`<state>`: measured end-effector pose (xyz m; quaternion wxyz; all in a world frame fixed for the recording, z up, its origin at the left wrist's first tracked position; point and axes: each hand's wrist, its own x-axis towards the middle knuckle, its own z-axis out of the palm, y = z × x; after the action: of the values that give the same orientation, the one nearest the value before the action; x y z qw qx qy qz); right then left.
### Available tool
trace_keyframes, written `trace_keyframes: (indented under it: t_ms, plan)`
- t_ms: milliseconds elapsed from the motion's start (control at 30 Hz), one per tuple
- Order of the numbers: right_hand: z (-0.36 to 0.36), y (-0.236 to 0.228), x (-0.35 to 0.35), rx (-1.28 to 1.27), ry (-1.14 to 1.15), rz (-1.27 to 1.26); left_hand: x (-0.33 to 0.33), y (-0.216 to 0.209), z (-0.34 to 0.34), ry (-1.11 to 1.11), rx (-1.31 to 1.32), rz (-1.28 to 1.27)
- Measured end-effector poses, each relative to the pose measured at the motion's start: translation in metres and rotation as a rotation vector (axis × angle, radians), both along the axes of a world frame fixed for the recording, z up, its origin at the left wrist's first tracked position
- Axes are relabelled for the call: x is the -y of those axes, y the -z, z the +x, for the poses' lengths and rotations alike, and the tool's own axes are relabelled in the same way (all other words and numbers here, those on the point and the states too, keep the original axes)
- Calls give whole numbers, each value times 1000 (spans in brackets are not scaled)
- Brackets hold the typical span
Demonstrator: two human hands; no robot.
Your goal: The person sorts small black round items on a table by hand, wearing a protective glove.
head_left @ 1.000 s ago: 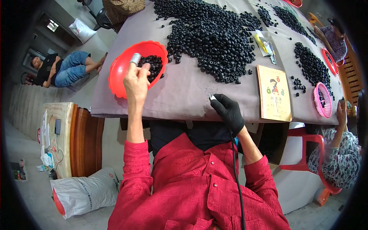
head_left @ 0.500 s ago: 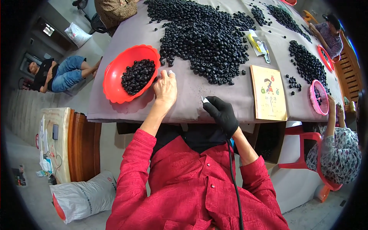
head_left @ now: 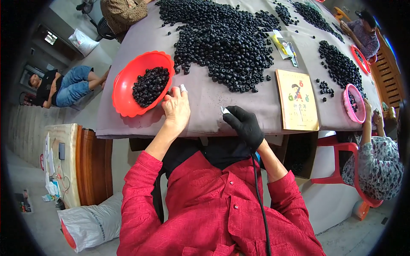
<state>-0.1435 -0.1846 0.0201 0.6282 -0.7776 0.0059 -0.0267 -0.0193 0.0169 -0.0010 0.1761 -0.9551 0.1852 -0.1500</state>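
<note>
Left hand (head_left: 176, 110): fingers were bent beside the red bowl (head_left: 124, 87), whether around anything could not be told | Right hand (head_left: 245, 126): black-gloved, pinched a small pale-tipped object (head_left: 224, 110) | Black pieces (head_left: 150, 86): lay heaped in the bowl; a larger pile (head_left: 226, 51) covered the grey cloth (head_left: 200, 100) beyond

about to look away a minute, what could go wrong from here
The red bowl sits near the left edge of the table; a knock from the left hand beside it might spill its black pieces. The black cord running from the gloved right hand down the red shirt could snag.
</note>
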Motion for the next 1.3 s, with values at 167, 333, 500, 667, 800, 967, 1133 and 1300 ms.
trace_keyframes:
  t_ms: [167,333,500,667,800,967,1133,1300]
  plan:
    - [-1,-7,-2,-23,-18,5,-8,-4,5,21,-34,-2]
    - [-1,-2,-2,-29,-16,5,-2,-3,4,-83,-59,127]
    - [-1,-2,-1,16,-21,-25,-10,-4,-5,-6,-17,138]
    - [0,0,-1,4,-10,-36,-15,-4,-15,70,28,32]
    - [1,1,-1,20,-20,-33,-18,-5,-14,-25,-82,78]
    - [0,6,-2,30,-20,-16,-21,-5,-7,-55,-164,107]
    - [1,2,0,42,-24,-65,-25,-1,-9,-39,-162,8]
    - [1,1,-1,44,-26,-95,-28,5,-12,25,-15,-11]
